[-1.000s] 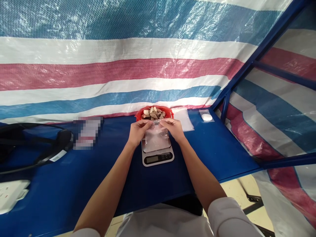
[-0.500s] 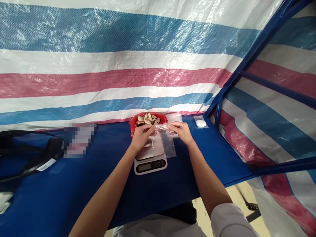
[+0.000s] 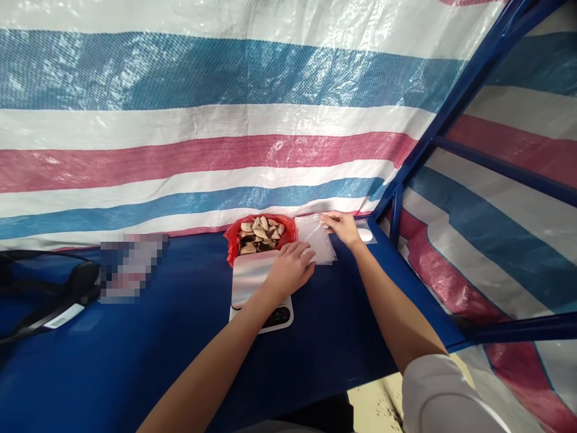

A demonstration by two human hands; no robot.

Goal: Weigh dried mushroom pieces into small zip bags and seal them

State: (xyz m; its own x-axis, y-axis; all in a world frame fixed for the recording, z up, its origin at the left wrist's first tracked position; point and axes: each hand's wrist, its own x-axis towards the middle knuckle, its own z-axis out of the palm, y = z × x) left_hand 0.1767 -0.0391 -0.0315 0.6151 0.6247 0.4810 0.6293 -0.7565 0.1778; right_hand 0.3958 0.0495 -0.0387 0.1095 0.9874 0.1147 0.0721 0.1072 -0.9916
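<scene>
My right hand [image 3: 341,228] pinches the top edge of a clear plastic bag [image 3: 313,231] that lies with other flat bags at the back of the table. My left hand [image 3: 291,269] has its fingers spread over the right side of a white kitchen scale [image 3: 255,279], its fingertips at the bags' left edge. It partly covers the scale's buttons and display. Behind the scale sits an opened red bag [image 3: 232,243] full of pale and brown dried pieces [image 3: 261,231], whose exact kind I cannot make out.
A white oval item [image 3: 365,235] in a clear packet lies right of my right hand. Black straps [image 3: 67,294] with a white label and a blurred-out item [image 3: 133,267] are on the left of the blue table [image 3: 171,343]. Striped sheeting [image 3: 202,162] and blue frame bars [image 3: 433,144] enclose the table.
Both hands held a clear bag stretched above the scale. Now they have moved right, my left hand has let go and opened, and the bag is down by the other bags.
</scene>
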